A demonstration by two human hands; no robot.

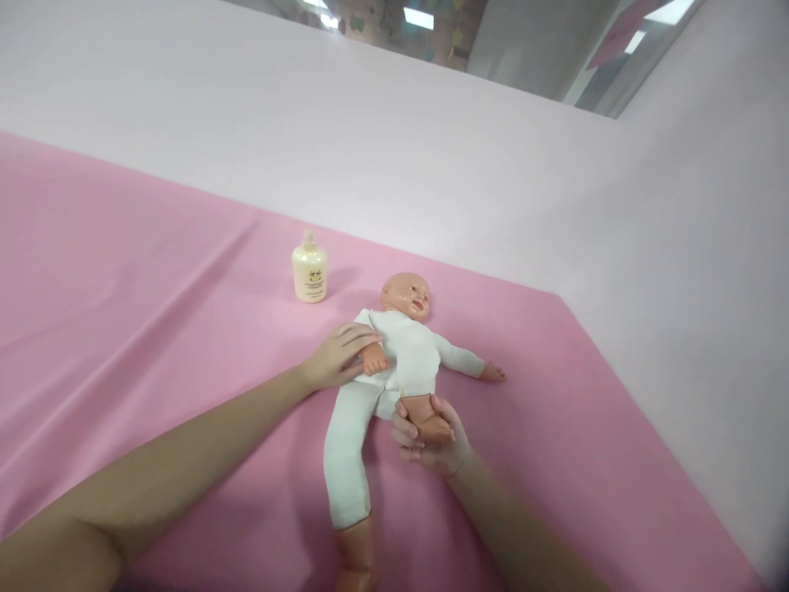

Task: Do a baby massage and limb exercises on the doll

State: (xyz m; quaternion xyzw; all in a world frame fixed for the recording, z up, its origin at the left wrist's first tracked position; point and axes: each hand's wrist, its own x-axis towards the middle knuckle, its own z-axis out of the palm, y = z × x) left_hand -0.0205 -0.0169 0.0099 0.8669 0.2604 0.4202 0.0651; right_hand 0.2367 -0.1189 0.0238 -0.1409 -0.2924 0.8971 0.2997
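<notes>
A baby doll (416, 358) with a white cloth body lies on its back, its head pointing away from me. My left hand (339, 355) is closed around one of its forearms, and the doll's small hand (374, 359) pokes out past my fingers and rests by its belly. With my right hand (440, 450) I grip one lower leg near the foot (431, 423); that leg is bent up toward me. The other leg (348, 460) stretches toward the near edge of the picture. The doll's far arm (462, 359) extends out to the right.
A cream-coloured lotion bottle (310, 269) stands upright left of the doll's head. Pink cloth (203, 329), creased at the left, covers the surface under everything. White walls (370, 156) rise behind and at the right, with a window (523, 49) at the top.
</notes>
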